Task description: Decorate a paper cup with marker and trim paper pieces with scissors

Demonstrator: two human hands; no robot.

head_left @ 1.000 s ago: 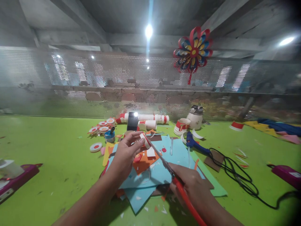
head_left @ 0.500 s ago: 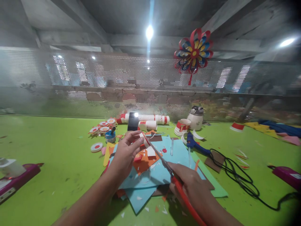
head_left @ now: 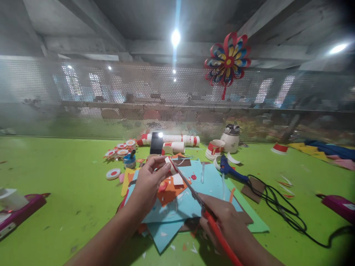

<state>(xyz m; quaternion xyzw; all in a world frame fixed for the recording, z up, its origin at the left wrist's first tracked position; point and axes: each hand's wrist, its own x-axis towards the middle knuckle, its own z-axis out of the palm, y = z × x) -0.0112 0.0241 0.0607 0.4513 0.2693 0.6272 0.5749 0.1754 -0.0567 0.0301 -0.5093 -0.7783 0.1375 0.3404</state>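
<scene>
My left hand (head_left: 152, 179) pinches a small white and red paper piece (head_left: 172, 166) between thumb and fingers. My right hand (head_left: 222, 214) is closed around the red handles of a pair of scissors (head_left: 191, 188). The blades point up and to the left, and their tips meet the paper piece; whether they are parted is hard to make out. Below lie light blue sheets (head_left: 194, 205) and an orange sheet (head_left: 170, 194), strewn with small paper scraps.
A blue glue gun (head_left: 231, 171) with a black cord lies to the right. Behind are a phone (head_left: 156, 143), white paper cups (head_left: 215, 148), a white jug (head_left: 230, 140) and round red-white discs (head_left: 113, 173). Purple power strips (head_left: 24, 210) sit at the sides. A paper flower (head_left: 229, 62) hangs above.
Both hands stay nearly in place, with the scissors still at the paper piece. The whole view has shifted only very slightly.
</scene>
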